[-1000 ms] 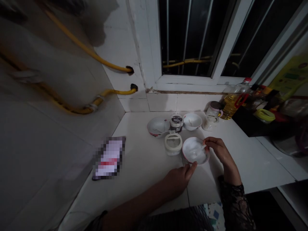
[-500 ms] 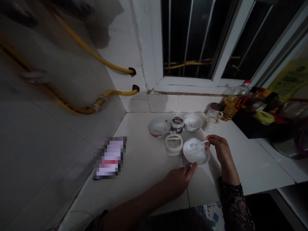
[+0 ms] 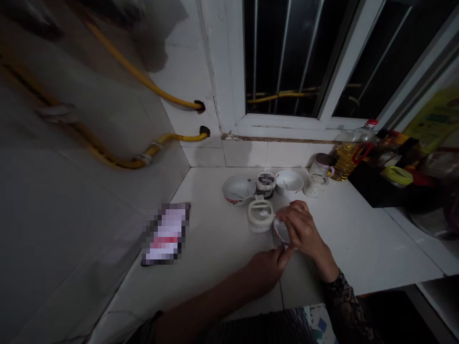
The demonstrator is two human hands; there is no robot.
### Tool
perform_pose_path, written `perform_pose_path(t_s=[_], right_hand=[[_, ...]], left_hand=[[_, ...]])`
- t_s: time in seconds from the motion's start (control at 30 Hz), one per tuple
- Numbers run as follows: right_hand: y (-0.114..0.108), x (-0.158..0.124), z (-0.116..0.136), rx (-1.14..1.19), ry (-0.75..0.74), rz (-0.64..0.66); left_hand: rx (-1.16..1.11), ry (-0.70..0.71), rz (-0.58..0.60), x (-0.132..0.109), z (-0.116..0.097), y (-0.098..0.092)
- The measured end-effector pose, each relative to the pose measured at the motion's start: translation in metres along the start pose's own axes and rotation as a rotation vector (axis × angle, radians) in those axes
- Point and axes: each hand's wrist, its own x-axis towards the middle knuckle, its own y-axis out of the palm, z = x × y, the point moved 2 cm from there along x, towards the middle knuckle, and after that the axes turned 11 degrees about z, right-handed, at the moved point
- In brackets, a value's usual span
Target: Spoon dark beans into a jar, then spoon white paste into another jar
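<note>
A white bowl (image 3: 281, 231) with a red rim stands on the counter, partly hidden behind my right hand (image 3: 300, 227). My left hand (image 3: 270, 267) grips the near edge of that bowl with its fingers. Over the bowl, my right hand is closed; the white spoon seen in it earlier is now hidden by the fingers. Just left of the bowl is a lidded clear container (image 3: 260, 216) with white contents. Behind it stand a dark-filled container (image 3: 266, 181), a wide bowl (image 3: 238, 189) on the left and another bowl (image 3: 289, 183) on the right, which has a spoon in it.
A glass jar (image 3: 317, 176) and an oil bottle (image 3: 342, 160) stand by the window wall. Further right is a black box (image 3: 373, 184) with bottles. A blurred flat object (image 3: 167, 234) lies left. Yellow pipes (image 3: 132, 163) run along the wall.
My right hand has moved left and across the bowl, covering much of it and hiding the spoon. My left hand stays at the bowl's near edge. The view has shifted slightly.
</note>
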Motion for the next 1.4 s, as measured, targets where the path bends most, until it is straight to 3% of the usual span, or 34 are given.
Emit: perform_pose_path(t_s=[0.17,0.3,0.53,0.73,1.1,1.23,1.4], right_hand=[[-0.013,-0.014,-0.022,0.335,0.449,-0.282],[-0.024,-0.027,-0.039,0.415,0.6,-0.28],[-0.028,-0.028,-0.044,-0.004,0.576,-0.061],[-0.008,-0.018,-0.035,0.078,0.557,0.125],[-0.009,-0.019,-0.042,0.666,0.804,-0.107],[-0.015,-0.021,-0.047,0.775,0.838,-0.175],[-0.018,-0.024,-0.049,0.812,0.83,-0.241]], left_hand=[[-0.024,0.01,0.026,-0.001,0.001,-0.003],[-0.019,0.015,0.036,-0.001,0.001,-0.002],[-0.01,0.013,0.004,-0.002,0.001,-0.003],[-0.02,-0.002,0.013,0.0,0.001,0.0],[-0.003,0.012,0.023,0.0,0.002,0.003],[0.016,-0.01,0.03,0.0,0.002,0.001],[0.013,0.03,-0.051,-0.001,0.002,0.0]])
